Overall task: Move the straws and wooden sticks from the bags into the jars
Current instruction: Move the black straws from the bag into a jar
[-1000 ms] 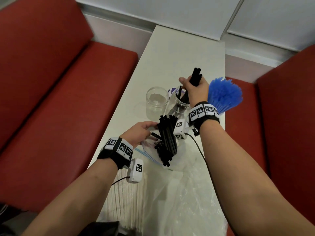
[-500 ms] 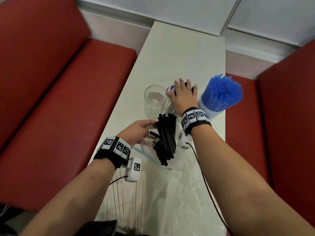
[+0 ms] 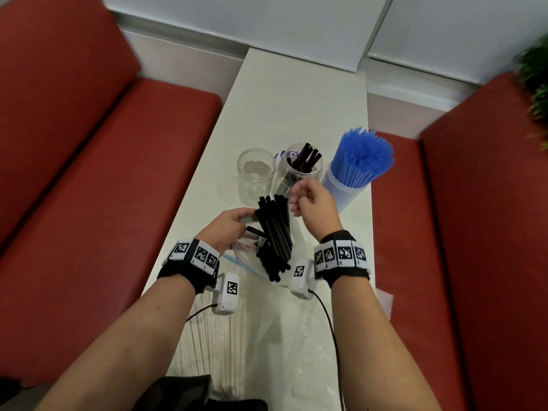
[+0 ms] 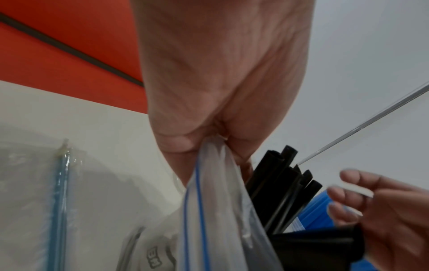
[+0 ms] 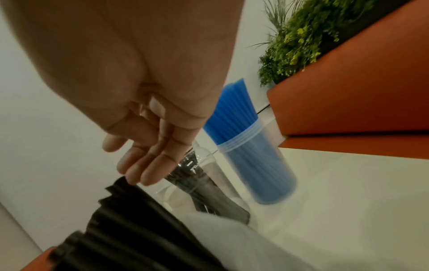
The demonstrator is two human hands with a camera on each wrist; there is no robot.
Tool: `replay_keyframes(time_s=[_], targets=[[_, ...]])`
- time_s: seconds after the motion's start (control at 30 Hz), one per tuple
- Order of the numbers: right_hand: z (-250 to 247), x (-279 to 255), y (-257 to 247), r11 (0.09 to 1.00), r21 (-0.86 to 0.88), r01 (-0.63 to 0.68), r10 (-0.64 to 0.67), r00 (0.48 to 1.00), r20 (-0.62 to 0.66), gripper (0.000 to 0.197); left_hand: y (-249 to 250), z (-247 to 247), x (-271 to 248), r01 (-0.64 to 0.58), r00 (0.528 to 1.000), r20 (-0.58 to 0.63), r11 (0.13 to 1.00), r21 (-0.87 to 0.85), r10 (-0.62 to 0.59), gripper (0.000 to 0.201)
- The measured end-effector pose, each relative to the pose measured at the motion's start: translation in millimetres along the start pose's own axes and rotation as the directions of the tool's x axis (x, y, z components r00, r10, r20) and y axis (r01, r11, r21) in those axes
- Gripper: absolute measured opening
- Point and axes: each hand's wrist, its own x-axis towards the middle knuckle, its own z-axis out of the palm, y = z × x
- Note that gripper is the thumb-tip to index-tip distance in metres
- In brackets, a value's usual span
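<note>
The black straws [image 3: 274,232] are light, stiff and smooth, so I judge they will slide out of a loose hold; the best place to take them looks like the upper ends that stand clear of the bag [image 4: 209,210], several at once. The bundle stands tilted in that bag at about 6 o'clock from the middle jar [image 3: 301,170], which already has a few black straws in it. The thin, slippery bag would slump unaided.

My left hand [image 3: 229,229] is at 9 o'clock of the bundle, its fingers [image 4: 176,141] clamped on the gathered rim of the bag. My right hand [image 3: 314,203] hangs at 3 o'clock of the bundle's top, holding nothing; its fingers [image 5: 144,165] are loosely spread and slightly bent, the tips just above the straw ends, and I cannot tell whether they touch.

The empty jar [image 3: 256,173] sits at 9 o'clock of the middle one, the blue straws [image 3: 361,158] at 3 o'clock. The wooden sticks [image 3: 216,336] lie bagged on the surface [image 3: 296,99] under my left forearm.
</note>
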Motion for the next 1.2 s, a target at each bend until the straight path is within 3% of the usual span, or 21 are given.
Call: replay_keyframes(time_s=[0.1,0.2,0.33,0.4,0.67,0.77,1.2], targets=[[6.5,-28.8,17.8,0.987,-0.031,-0.159,0.158,0.987,-0.005,0.034,-2.5,1.0,-1.1,-0.018,1.0,-0.012,1.0,0.017,0.018,0.075],[17.1,-46.1,32.3,0.94,-0.269,-0.208,0.209,0.978,-0.028,0.029,-5.8,1.7,-1.0,-0.032,0.999,0.006,0.999,0.037,0.032,0.077],[29.0,-54.8,37.7,0.92,-0.368,-0.138,0.145,0.989,-0.009,0.073,-7.3,4.1,-3.4,-0.04,0.999,0.035,0.994,0.107,0.036,0.078],[31.1,-54.8,40.4,0.919,-0.383,-0.094,0.102,0.995,-0.001,0.08,-6.6,6.8,-5.3,-0.049,0.998,0.039,0.99,0.133,0.044,0.076],[34.7,-58.0,50.1,0.947,-0.304,-0.107,0.117,0.993,0.015,0.048,-5.9,13.2,-9.9,-0.088,0.996,0.011,0.957,0.278,0.088,0.074],[34.5,-59.3,51.2,0.957,-0.266,-0.118,0.131,0.991,0.031,0.037,-6.9,12.6,-9.2,-0.081,0.997,0.0,0.965,0.249,0.083,0.072],[25.6,-52.6,62.7,0.984,-0.13,-0.121,0.124,0.992,0.011,0.034,-8.6,7.2,-3.7,-0.018,1.0,0.01,0.991,0.133,0.017,0.077]])
